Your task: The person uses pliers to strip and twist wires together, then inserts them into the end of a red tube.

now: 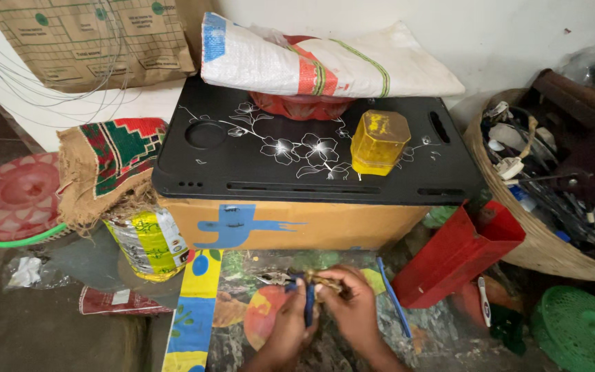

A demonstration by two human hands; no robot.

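Low in the middle of the head view, my left hand (287, 324) and my right hand (354, 308) meet over a colourful printed mat (242, 310). Both grip a small dark blue tool (308, 303) with a brownish piece at its top. The fingers cover most of it, so its exact shape is hidden. Just behind my hands stands a cardboard box (290, 226) topped by a black tray with white flower drawings (242, 165).
A yellow faceted jar (379, 142) and a woven sack over a red bowl (311, 69) sit on the tray. A red plastic bin (456, 255) lies right, beside a wicker basket of cables (538, 186) and a green lid (580, 331). At left: a patterned cloth (115, 155), a red-and-green lid (15, 200).
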